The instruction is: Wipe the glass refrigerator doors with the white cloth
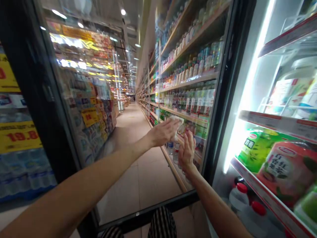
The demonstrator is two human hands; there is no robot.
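An open glass fridge door (pixel 218 99) with a black frame stands in front of me. My left hand (pixel 162 133) reaches across to the glass, fingers stretched flat, pressing a small white cloth (pixel 179 119) against the pane. Just below and right of it, my right hand (pixel 187 152) lies open with its palm and spread fingers flat on the same glass, near the door's hinge side. Both forearms are bare.
The lit fridge on the right holds green drink packs (pixel 257 148), red drink packs (pixel 287 168) and red-capped bottles (pixel 244 193). A long tiled aisle (pixel 138 158) shows through the glass, with drink shelves on its right. Bottled water with a yellow price sign (pixel 19 136) stands left.
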